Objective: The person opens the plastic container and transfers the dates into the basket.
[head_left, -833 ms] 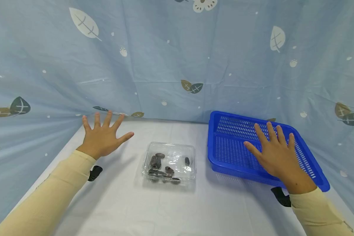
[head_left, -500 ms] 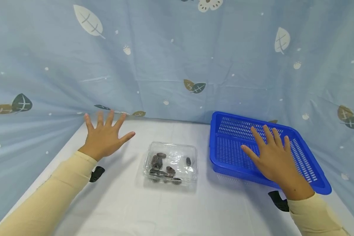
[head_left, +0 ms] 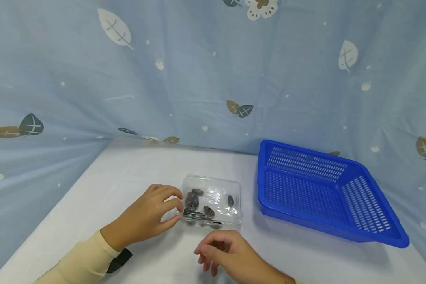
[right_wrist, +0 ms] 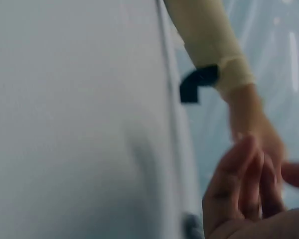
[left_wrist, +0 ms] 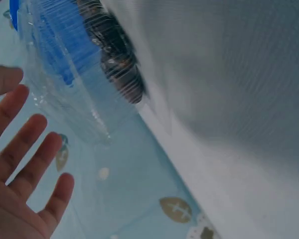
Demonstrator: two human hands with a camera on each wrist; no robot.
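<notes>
A clear plastic clamshell box (head_left: 218,188) sits on the white cloth, with several dark brown oval fruits that look like dates (head_left: 208,211) inside. Beside its left wall is my left hand (head_left: 145,215), thumb and fingers apart and slightly bent, fingertips right at the box's edge. The left wrist view has the box (left_wrist: 72,107) just beyond these spread fingers, dates (left_wrist: 120,74) along its bottom. My right hand (head_left: 234,254) is in front of the box, near its front right corner, fingers loosely bent and holding nothing. The right wrist view catches its bent fingers (right_wrist: 229,184) up close.
A blue perforated plastic basket (head_left: 305,197) stands to the right of the box, near the back of the table (head_left: 135,165). Behind the table hangs a light blue curtain (head_left: 198,71) with leaf prints. A black strap-like piece (head_left: 118,260) shows by the left sleeve.
Both hands, spread flat before, have come inward to the box. The left moved right and down to its left side; the right left the basket and came to its front. The view shifted slightly.
</notes>
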